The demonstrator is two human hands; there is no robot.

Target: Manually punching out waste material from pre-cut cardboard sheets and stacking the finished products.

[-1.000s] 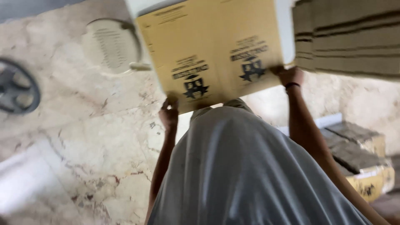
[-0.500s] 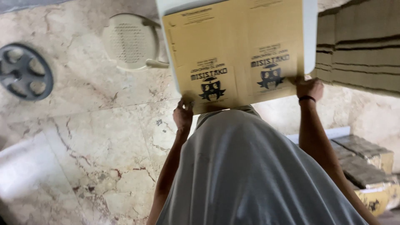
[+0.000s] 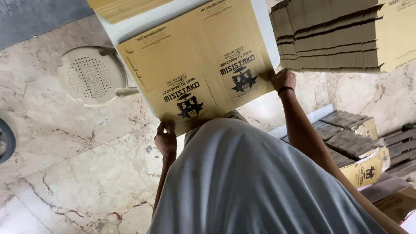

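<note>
Cardboard, yellow-brown and flat, is the thing in both hands: an unfolded box blank (image 3: 197,69) with two black owl-like prints, held out over a white worktop (image 3: 143,21). The left hand (image 3: 167,141) pinches the near lower edge, its grip clamped on the blank. The right hand (image 3: 284,80), with a dark band at the wrist, is closed on the right edge. I judge the step to be the handling of one blank, still not folded; a next move would need a firm hold on both edges, so the sheet does not bend. A stack of flat cardboard (image 3: 329,37) lies just beside it. Below are a marble floor (image 3: 65,173) and a beige plastic stool (image 3: 91,76). The grey shirt (image 3: 260,186) hides the lower arms, and the worktop is cut off.
</note>
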